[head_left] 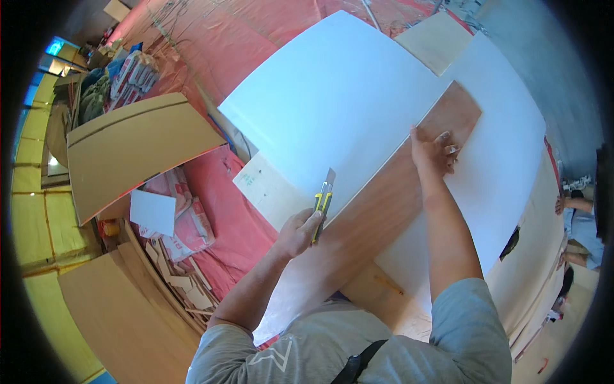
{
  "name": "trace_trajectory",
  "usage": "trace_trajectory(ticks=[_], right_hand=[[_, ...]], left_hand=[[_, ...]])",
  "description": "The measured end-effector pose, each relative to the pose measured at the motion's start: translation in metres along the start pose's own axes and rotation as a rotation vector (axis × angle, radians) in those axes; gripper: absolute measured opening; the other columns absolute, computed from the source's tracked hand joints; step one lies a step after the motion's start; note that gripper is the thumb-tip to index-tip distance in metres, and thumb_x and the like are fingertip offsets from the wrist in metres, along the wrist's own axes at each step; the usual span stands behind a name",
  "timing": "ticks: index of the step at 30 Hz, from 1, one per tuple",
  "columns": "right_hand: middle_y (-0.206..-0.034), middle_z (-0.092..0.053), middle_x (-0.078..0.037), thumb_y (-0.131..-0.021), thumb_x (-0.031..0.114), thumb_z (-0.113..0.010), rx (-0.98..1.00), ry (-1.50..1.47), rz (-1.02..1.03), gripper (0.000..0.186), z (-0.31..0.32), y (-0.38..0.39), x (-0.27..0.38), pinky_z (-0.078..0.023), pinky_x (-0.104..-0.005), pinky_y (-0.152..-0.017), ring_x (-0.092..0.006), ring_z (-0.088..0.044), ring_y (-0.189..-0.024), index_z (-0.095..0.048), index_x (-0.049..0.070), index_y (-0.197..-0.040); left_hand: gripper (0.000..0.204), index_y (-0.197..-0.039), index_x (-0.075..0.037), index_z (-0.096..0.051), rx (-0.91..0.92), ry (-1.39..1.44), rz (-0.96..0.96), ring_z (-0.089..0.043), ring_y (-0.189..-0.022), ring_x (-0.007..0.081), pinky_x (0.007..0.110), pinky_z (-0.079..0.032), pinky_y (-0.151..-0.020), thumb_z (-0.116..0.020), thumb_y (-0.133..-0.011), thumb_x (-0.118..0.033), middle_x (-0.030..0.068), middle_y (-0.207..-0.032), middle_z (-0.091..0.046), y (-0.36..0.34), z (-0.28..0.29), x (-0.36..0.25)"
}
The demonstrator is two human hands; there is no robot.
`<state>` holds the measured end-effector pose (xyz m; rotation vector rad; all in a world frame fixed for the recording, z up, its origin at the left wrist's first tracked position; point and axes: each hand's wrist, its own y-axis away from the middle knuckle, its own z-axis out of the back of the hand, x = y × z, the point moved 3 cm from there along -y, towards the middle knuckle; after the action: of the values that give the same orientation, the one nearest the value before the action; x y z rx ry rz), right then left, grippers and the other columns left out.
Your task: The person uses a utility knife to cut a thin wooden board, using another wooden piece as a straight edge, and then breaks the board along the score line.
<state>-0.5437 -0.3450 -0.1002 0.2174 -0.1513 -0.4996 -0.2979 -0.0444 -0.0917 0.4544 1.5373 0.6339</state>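
My left hand [299, 234] is closed round a yellow and dark snap-off utility knife [323, 203]. Its blade is out and points up and away, above the white sheet [332, 89]. A long brown wood-toned board [384, 192] lies slantwise across the white sheets. On the far part of that board rests my right hand [436, 152], fingers apart, with the thumb at the board's left edge. Nothing shows in its grasp.
Pale board pieces [265, 185] lie beneath the sheets. To the left are a tan panel [141, 144], wood offcuts [188, 281] and several bags [134, 77]. Red plastic sheeting [236, 211] covers the floor. Another person's arm [579, 205] shows at the right edge.
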Motion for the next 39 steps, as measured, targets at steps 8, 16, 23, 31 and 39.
trace_trajectory(ticks=[8, 16, 23, 31, 39], right_hand=[[-0.168, -0.016, -0.026, -0.096, 0.076, -0.039, -0.080, 0.083, 0.081, 0.100, 0.004, 0.004, 0.004, -0.025, -0.0726, -0.115, -0.0565, -0.021, -0.150, -0.015, 0.007, -0.165], [-0.169, -0.019, -0.022, -0.103, 0.063, -0.034, -0.135, 0.120, 0.284, 0.080, -0.009, -0.019, -0.003, -0.023, -0.0763, -0.114, -0.0437, -0.016, -0.156, -0.024, 0.010, -0.163], [-0.168, -0.022, -0.022, -0.105, 0.053, -0.034, -0.056, 0.126, 0.378, 0.072, 0.002, -0.009, 0.002, -0.024, -0.0795, -0.109, -0.0450, -0.017, -0.155, -0.029, 0.007, -0.161], [-0.169, -0.019, -0.021, -0.107, 0.052, -0.031, -0.067, 0.084, 0.319, 0.070, -0.010, -0.017, -0.001, -0.023, -0.0809, -0.108, -0.0447, -0.016, -0.155, -0.026, 0.009, -0.162], [-0.170, -0.016, -0.020, -0.106, 0.051, -0.030, -0.072, 0.095, 0.298, 0.071, -0.015, -0.023, -0.005, -0.022, -0.0805, -0.110, -0.0437, -0.018, -0.155, -0.023, 0.009, -0.163]], left_hand=[[0.048, -0.108, -0.002, -0.061, 0.024, -0.175, -0.070, -0.064, -0.066, 0.0197, 0.036, -0.051, -0.064, -0.052, -0.104, -0.048, 0.0091, -0.076, -0.064, -0.060, -0.023, -0.046], [0.055, -0.131, -0.001, -0.059, 0.103, -0.694, -0.538, -0.066, -0.105, 0.0451, 0.050, -0.050, -0.094, -0.049, -0.103, -0.047, 0.0283, -0.108, -0.070, -0.207, -0.109, -0.167], [0.046, -0.124, 0.002, -0.064, 0.003, -0.626, -0.533, -0.065, -0.113, 0.0454, 0.052, -0.050, -0.100, -0.040, -0.104, -0.032, 0.0280, -0.119, -0.069, -0.303, -0.190, -0.236], [0.044, -0.119, 0.000, -0.069, 0.111, -0.714, -0.482, -0.066, -0.114, 0.0427, 0.051, -0.050, -0.100, -0.041, -0.103, -0.030, 0.0264, -0.121, -0.069, -0.362, -0.219, -0.253], [0.043, -0.110, 0.003, -0.073, 0.085, -0.777, -0.441, -0.071, -0.106, 0.0390, 0.047, -0.054, -0.093, -0.043, -0.102, -0.028, 0.0246, -0.114, -0.073, -0.371, -0.236, -0.265]])
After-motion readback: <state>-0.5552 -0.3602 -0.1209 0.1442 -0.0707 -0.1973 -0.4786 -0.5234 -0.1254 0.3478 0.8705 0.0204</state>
